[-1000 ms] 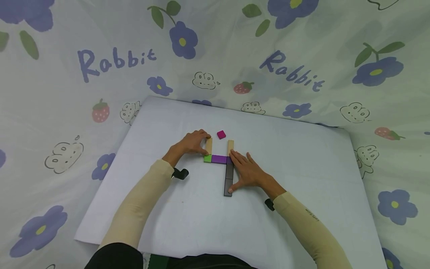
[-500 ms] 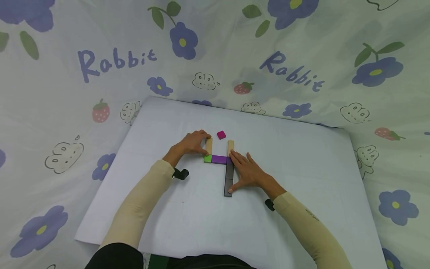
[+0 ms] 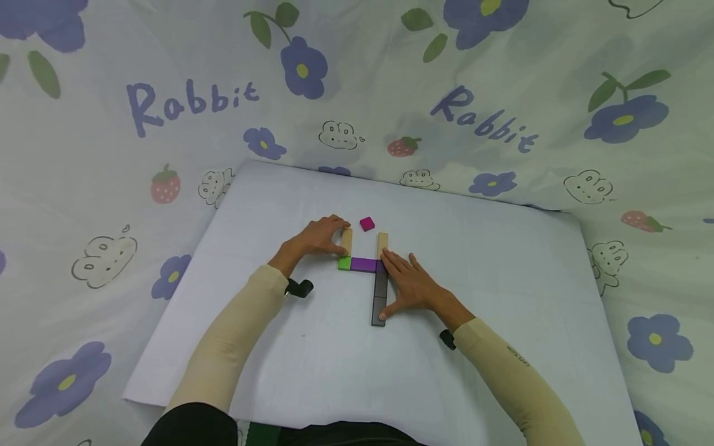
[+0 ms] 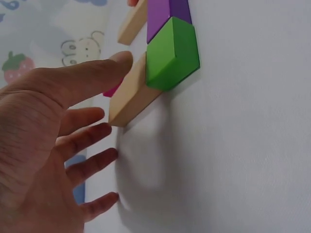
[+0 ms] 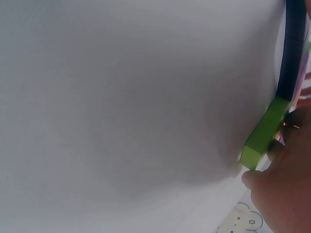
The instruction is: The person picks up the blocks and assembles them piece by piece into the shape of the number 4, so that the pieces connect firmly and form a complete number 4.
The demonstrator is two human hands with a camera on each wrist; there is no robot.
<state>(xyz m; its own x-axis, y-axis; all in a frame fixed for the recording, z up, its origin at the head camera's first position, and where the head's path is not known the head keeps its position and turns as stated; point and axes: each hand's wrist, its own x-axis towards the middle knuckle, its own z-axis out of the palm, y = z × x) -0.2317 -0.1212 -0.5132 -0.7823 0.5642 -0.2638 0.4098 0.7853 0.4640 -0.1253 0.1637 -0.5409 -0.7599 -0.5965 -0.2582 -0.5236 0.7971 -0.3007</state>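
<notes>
In the head view, wooden blocks lie joined on the white surface. My left hand (image 3: 320, 236) holds a tan block (image 3: 347, 241) between its thumb, by the near end, and its forefinger, by the far end. This block meets a green block (image 4: 172, 56), which abuts a purple block (image 3: 364, 264). My right hand (image 3: 414, 286) lies with fingers spread. Its thumb touches the nearer grey block (image 3: 379, 311); its forefinger touches the second tan block (image 3: 382, 243) near the farther grey block (image 3: 381, 282). In the right wrist view, a block beyond the dark pair looks green (image 5: 266, 130).
A loose magenta block (image 3: 367, 223) lies beyond the joined blocks, between the two tan ones. The white tabletop (image 3: 312, 371) ends at the back against a printed cloth (image 3: 379, 74) with flowers and rabbits.
</notes>
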